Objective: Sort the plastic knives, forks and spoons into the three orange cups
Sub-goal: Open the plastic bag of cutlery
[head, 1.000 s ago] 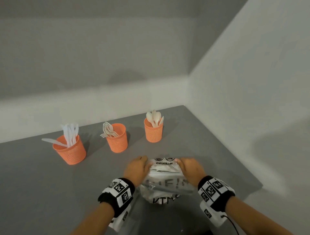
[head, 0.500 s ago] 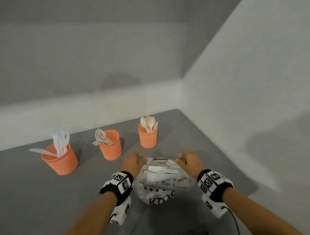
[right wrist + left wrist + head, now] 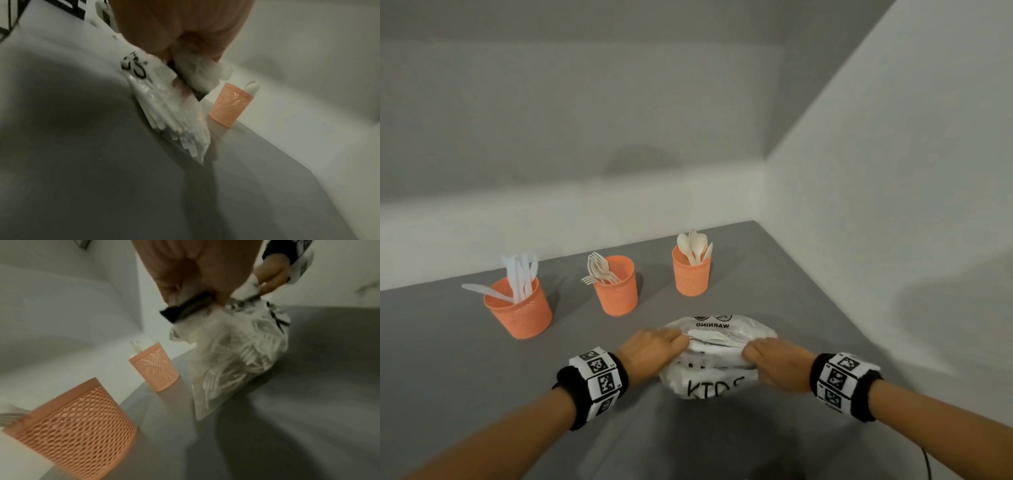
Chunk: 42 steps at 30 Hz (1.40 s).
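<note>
Bag of white plastic cutlery, clear film, printed; near the tabletop's right edge, just in front of the three orange cups. Left hand and right hand: each grip pinches the bag's gathered mouth. Cups already hold knives, forks, spoons. Handling advice: part the mouth evenly, bag resting low, lest pieces spill against the cups.
</note>
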Tool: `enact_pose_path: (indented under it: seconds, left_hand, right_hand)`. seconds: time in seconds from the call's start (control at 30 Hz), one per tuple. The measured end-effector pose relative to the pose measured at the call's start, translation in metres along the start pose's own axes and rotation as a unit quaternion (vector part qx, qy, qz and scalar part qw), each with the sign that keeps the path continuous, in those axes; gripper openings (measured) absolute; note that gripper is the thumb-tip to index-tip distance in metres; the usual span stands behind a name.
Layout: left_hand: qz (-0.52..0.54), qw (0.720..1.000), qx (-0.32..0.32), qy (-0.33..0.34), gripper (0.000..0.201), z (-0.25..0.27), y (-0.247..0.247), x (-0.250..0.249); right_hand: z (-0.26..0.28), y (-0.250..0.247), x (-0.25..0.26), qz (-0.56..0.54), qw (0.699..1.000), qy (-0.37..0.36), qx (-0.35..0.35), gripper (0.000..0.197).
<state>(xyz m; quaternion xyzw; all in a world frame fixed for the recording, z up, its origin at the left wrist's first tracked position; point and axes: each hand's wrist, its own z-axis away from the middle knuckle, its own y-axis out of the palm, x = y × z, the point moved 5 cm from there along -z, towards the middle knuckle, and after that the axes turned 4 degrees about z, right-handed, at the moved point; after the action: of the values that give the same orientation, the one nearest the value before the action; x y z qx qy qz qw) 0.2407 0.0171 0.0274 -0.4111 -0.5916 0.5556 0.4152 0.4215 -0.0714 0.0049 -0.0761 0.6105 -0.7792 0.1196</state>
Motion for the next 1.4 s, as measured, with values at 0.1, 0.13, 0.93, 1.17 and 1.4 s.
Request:
enact_pose_path:
  seconds: [0.1, 0.13, 0.93, 1.17, 1.4]
  left_hand:
    - [-0.049, 0.996, -0.079, 0.019, 0.038, -0.004, 0.007, 0.006]
    - [-0.068, 0.991, -0.111, 0.021, 0.026, -0.005, 0.007, 0.007]
    - [0.218, 0.919, -0.054, -0.325, 0.035, -0.024, 0.03, 0.018]
    - [0.45, 0.804, -0.066, -0.383, 0.04, -0.039, 0.048, 0.04]
    - [0.32, 0.909, -0.154, -0.22, 0.016, -0.028, 0.013, 0.014]
  right_hand:
    - [-0.007, -0.013, -0.01, 0.043, 0.984, 0.045, -0.168, 0.019]
    - [-0.006, -0.012, -0.013, 0.038, 0.974, 0.052, -0.215, 0.021]
    - [-0.027, 0.009, -0.023, -0.219, 0.937, 0.246, -0.118, 0.043]
    - [-0.034, 0.027, -0.04, -0.583, 0.764, 0.275, -0.039, 0.024]
    - [-0.013, -0.018, -0.01, -0.245, 0.948, 0.11, -0.169, 0.009]
